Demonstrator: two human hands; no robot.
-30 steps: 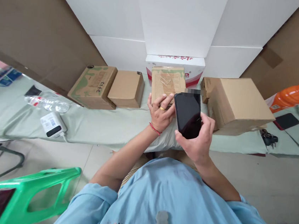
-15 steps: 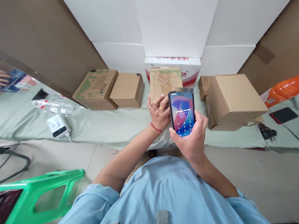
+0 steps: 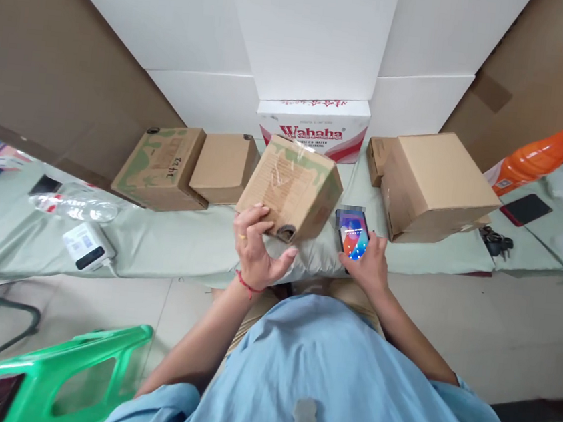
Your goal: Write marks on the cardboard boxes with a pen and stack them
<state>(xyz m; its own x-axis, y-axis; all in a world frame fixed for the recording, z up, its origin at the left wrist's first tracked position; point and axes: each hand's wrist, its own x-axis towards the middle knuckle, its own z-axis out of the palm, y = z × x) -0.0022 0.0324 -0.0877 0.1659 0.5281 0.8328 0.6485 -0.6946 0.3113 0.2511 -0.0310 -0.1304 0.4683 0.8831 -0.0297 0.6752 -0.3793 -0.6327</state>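
Centrally, the left hand [image 3: 257, 252] grips a taped cardboard box [image 3: 291, 188] by its lower corner, tilted above the green cloth [image 3: 182, 244]. Right of centre, the right hand [image 3: 368, 270] rests on a lit phone [image 3: 352, 232], fingers curled along its edge.

My left grip [image 3: 257, 252] lifts a small brown cardboard box [image 3: 291, 188], green-printed and taped over with clear tape, tilted with one corner down, off the pale green table [image 3: 182, 244]. At its 3 o'clock, my right grip [image 3: 368, 270] rests on a phone [image 3: 352, 233] with a lit, colourful screen, lying on the table.
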